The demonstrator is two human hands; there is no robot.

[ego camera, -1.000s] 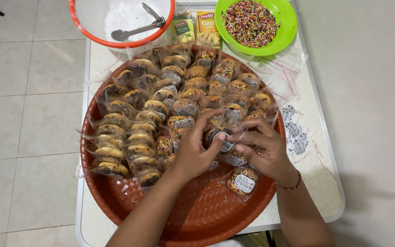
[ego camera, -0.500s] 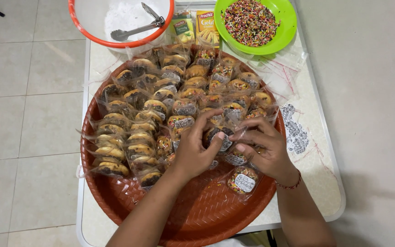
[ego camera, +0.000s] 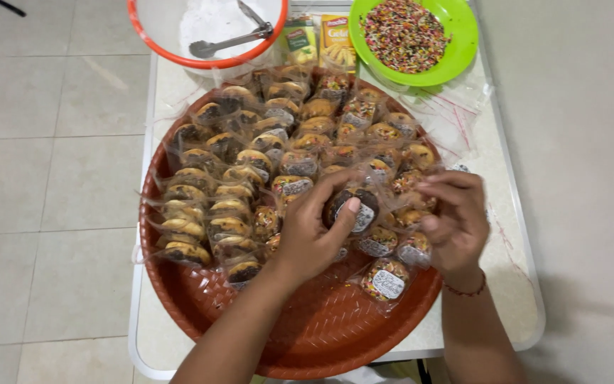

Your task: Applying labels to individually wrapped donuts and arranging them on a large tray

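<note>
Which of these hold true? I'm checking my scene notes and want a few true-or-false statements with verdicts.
1. The left hand holds a bagged chocolate-topped doughnut. True.
2. The green bowl holds white powder. False: it holds coloured sprinkles.
3. Metal tongs lie in the orange-rimmed bowl. True.
4. The round tray is blue. False: it is reddish-brown.
5. The right hand rests on the floor. False: it is over the tray, at the bag's edge.
</note>
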